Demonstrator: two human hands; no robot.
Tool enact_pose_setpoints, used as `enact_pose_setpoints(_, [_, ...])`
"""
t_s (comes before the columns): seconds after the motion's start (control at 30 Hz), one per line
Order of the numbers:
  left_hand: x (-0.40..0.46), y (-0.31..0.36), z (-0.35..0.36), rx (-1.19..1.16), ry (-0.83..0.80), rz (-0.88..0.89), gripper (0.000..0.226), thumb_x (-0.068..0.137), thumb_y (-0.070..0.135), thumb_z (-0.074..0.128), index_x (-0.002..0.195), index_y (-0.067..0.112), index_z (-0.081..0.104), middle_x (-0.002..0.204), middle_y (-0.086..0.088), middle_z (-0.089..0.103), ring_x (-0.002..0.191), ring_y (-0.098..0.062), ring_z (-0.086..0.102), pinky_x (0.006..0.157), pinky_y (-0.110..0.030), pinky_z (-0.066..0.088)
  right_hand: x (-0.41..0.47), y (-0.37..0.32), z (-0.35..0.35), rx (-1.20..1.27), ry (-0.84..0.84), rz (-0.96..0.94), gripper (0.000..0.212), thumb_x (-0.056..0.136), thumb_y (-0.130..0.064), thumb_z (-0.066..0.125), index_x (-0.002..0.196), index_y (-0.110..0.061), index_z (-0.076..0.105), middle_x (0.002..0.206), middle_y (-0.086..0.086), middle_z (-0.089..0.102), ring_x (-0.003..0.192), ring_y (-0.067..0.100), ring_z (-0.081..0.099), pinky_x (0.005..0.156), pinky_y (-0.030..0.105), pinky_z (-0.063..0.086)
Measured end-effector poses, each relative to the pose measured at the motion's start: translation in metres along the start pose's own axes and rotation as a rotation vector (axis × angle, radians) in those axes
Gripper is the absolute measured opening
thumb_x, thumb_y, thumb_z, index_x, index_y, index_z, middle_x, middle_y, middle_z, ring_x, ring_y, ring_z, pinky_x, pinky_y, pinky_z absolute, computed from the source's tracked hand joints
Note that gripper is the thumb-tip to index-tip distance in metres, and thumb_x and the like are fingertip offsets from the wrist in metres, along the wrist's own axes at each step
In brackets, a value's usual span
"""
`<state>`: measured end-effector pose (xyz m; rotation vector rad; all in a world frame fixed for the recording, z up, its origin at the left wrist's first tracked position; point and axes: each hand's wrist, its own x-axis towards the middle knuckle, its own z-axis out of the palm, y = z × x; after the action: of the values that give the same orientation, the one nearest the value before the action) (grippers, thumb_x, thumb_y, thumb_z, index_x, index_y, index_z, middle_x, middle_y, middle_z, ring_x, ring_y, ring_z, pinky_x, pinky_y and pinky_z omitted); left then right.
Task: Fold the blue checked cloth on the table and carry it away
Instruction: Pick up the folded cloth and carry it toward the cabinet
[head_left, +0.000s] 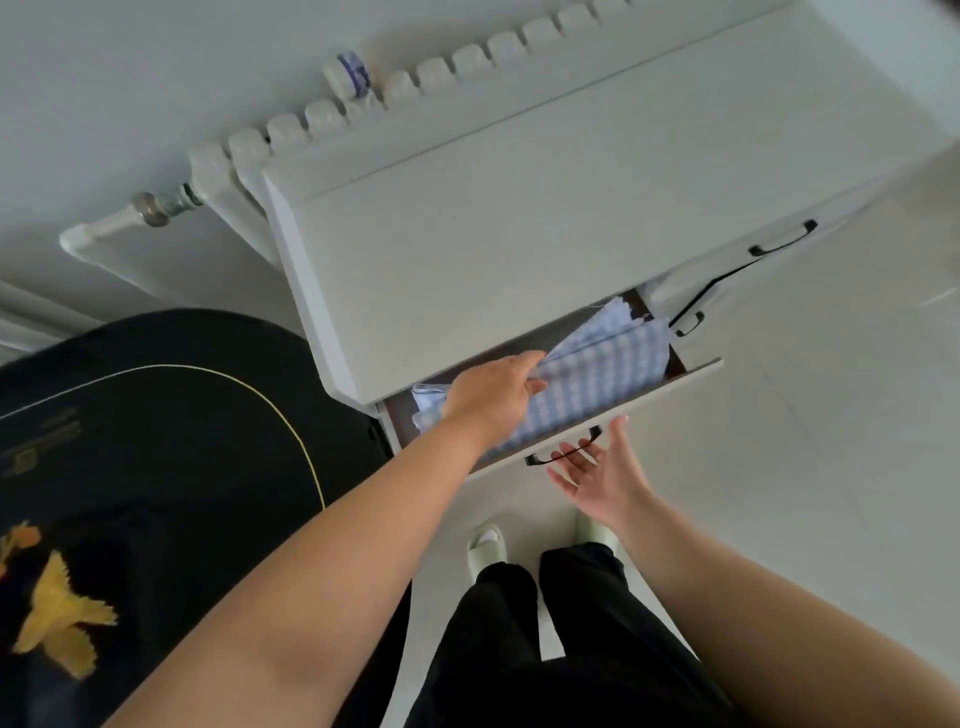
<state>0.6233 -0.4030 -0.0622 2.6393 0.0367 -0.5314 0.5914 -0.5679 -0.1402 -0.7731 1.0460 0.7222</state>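
Soft woven cotton-like fabric, matt and creased, is seen in the blue checked cloth (587, 384) under the fingers of the left hand (493, 392). The drawer (649, 397) front is finished in smooth matt white laminate; its handle (563, 453), touched by the right hand (602, 475), is of glossy black metal.

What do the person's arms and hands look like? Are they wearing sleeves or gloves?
No gloves and no sleeves showing: the left hand and right hand are bare, and so are both forearms. No rings, watch or bracelets are visible. The right fingernails look longish and pale.
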Motion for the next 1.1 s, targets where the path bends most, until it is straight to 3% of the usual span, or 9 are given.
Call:
enact_pose_setpoints(0.13, [0.034, -0.015, 0.005, -0.116, -0.203, -0.037, 0.038, 0.1, 0.033, 0.045, 0.135, 0.021, 0.05, 0.13, -0.008, 0.06, 0.122, -0.028, 0.054, 0.095, -0.034, 0.042, -0.001, 0.002, 0.002, 0.06, 0.026, 0.023, 0.073, 0.087, -0.069, 0.038, 0.136, -0.014, 0.041, 0.126, 0.01, 0.051, 0.112, 0.026, 0.052, 0.106, 0.05, 0.038])
enact_pose_setpoints(0.23, [0.042, -0.021, 0.011, 0.113, -0.27, -0.034, 0.051, 0.1, 0.029, 0.044, 0.148, 0.016, 0.032, 0.149, -0.013, 0.04, 0.136, -0.031, 0.04, 0.108, -0.037, 0.035, -0.004, 0.005, 0.007, 0.091, 0.035, 0.025, 0.072, 0.089, -0.067, 0.037, 0.145, -0.023, 0.032, 0.142, 0.007, 0.041, 0.132, 0.026, 0.042, 0.103, 0.051, 0.037])
enact_pose_setpoints(0.3, [0.032, -0.015, 0.011, 0.16, -0.176, 0.135, 0.048, 0.099, 0.021, 0.045, 0.146, 0.015, 0.037, 0.151, -0.008, 0.039, 0.136, -0.027, 0.042, 0.109, -0.037, 0.037, -0.004, 0.003, 0.005, 0.084, 0.037, 0.025, 0.07, 0.089, -0.066, 0.04, 0.144, -0.024, 0.034, 0.142, 0.007, 0.042, 0.133, 0.026, 0.042, 0.098, 0.051, 0.04])
enact_pose_setpoints(0.4, [0.015, -0.015, 0.007, 0.211, 0.249, 0.417, 0.037, 0.09, 0.016, 0.046, 0.122, 0.012, 0.064, 0.127, -0.011, 0.063, 0.116, -0.03, 0.061, 0.095, -0.04, 0.05, -0.006, 0.002, -0.002, 0.051, 0.02, 0.023, 0.057, 0.094, -0.052, 0.045, 0.141, -0.019, 0.04, 0.137, 0.008, 0.048, 0.125, 0.026, 0.047, 0.093, 0.048, 0.041])
enact_pose_setpoints(0.47, [0.005, -0.024, -0.002, 0.274, 0.32, 0.164, 0.043, 0.097, 0.03, 0.04, 0.136, 0.015, 0.05, 0.145, -0.014, 0.046, 0.134, -0.037, 0.042, 0.108, -0.046, 0.037, -0.009, 0.003, -0.005, 0.053, 0.022, 0.018, 0.038, 0.1, -0.032, 0.044, 0.133, -0.015, 0.043, 0.136, 0.009, 0.05, 0.128, 0.028, 0.046, 0.096, 0.047, 0.04])
enact_pose_setpoints(0.57, [-0.008, -0.05, -0.003, 0.258, 0.049, -0.268, 0.059, 0.1, 0.051, 0.02, 0.153, 0.025, 0.012, 0.162, -0.008, 0.003, 0.147, -0.042, 0.003, 0.119, -0.05, 0.011, -0.012, 0.003, -0.001, 0.07, 0.03, 0.026, 0.039, 0.099, -0.006, 0.036, 0.138, -0.008, 0.037, 0.146, 0.011, 0.043, 0.138, 0.032, 0.036, 0.105, 0.049, 0.034])
enact_pose_setpoints(0.73, [-0.006, -0.057, -0.005, 0.232, -0.038, -0.279, 0.061, 0.099, 0.054, 0.017, 0.154, 0.028, 0.005, 0.163, -0.002, -0.005, 0.148, -0.039, -0.001, 0.119, -0.048, 0.013, -0.012, -0.009, 0.034, 0.001, -0.009, 0.017, 0.045, 0.095, 0.007, 0.032, 0.138, -0.002, 0.037, 0.154, 0.009, 0.029, 0.144, 0.028, 0.024, 0.115, 0.049, 0.024])
enact_pose_setpoints(0.87, [-0.006, -0.06, -0.013, 0.274, -0.085, -0.262, 0.062, 0.1, 0.049, 0.025, 0.153, 0.029, 0.0, 0.162, -0.001, -0.009, 0.148, -0.038, -0.001, 0.119, -0.048, 0.012, 0.005, -0.025, 0.072, -0.14, -0.121, 0.005, 0.027, 0.089, 0.01, 0.033, 0.085, -0.011, 0.05, 0.094, 0.006, 0.053, 0.1, 0.019, 0.056, 0.091, 0.036, 0.047])
enact_pose_setpoints(1.1, [-0.002, -0.062, -0.018, 0.199, -0.147, -0.276, 0.072, 0.098, 0.041, 0.044, 0.154, 0.03, 0.0, 0.162, 0.002, -0.012, 0.148, -0.036, -0.005, 0.119, -0.048, 0.016, 0.018, -0.054, 0.118, -0.416, -0.214, 0.019, 0.021, 0.079, 0.004, 0.05, 0.087, -0.015, 0.047, 0.092, -0.001, 0.043, 0.08, 0.009, 0.046, 0.091, 0.037, 0.046])
